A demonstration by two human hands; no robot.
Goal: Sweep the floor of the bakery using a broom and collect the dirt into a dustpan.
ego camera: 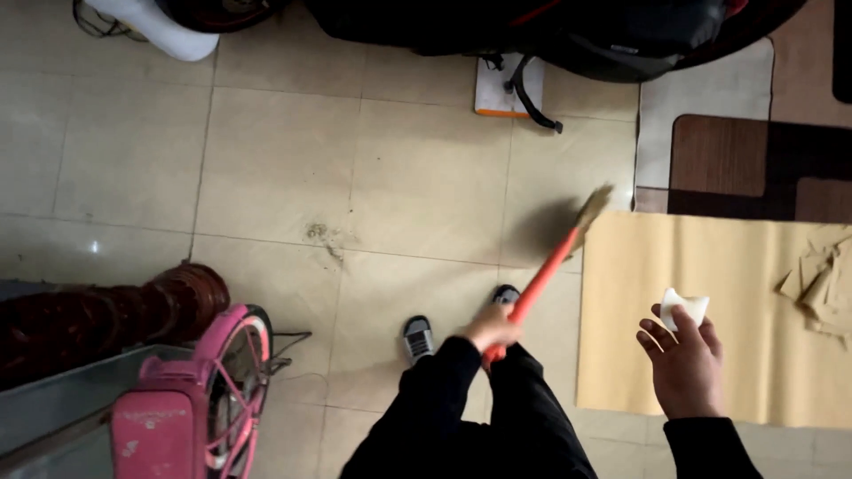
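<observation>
Two hands: both are busy, each sleeved in black, seen from above over the person's own legs.
Left hand (pixel 490 326): closed around the lower end of an orange broom handle (pixel 541 282), just above the knees.
Right hand (pixel 682 364): fingers loosely curled, pinching a small white folded paper (pixel 685 307) at its tips, held over the near edge of the tan sheet.
Broom: the handle slants up and right to a straw-coloured brush head (pixel 593 207), blurred, low over the floor beside the sheet's far left corner.
Handling, broom: it looks light and stiff with springy bristles; the smooth handle could twist in a one-handed grip, so a hold further up the shaft would likely steady it.
Handling, paper: probably thin, soft and easily crushed; a light pinch at one edge seems enough.
Floor (pixel 275 168): pale square tiles, with a small patch of dirt (pixel 327 238) near the middle.
Tan sheet (pixel 701 310): flat card or paper along the right side, with torn scraps (pixel 818 282) at its right edge.
Feet: two dark shoes (pixel 417 337) just behind the handle.
Obstacles: a pink bicycle (pixel 209 390) at the lower left, dark bags (pixel 568 35) along the far edge, a brown patterned rug (pixel 754 160) at the far right corner.
</observation>
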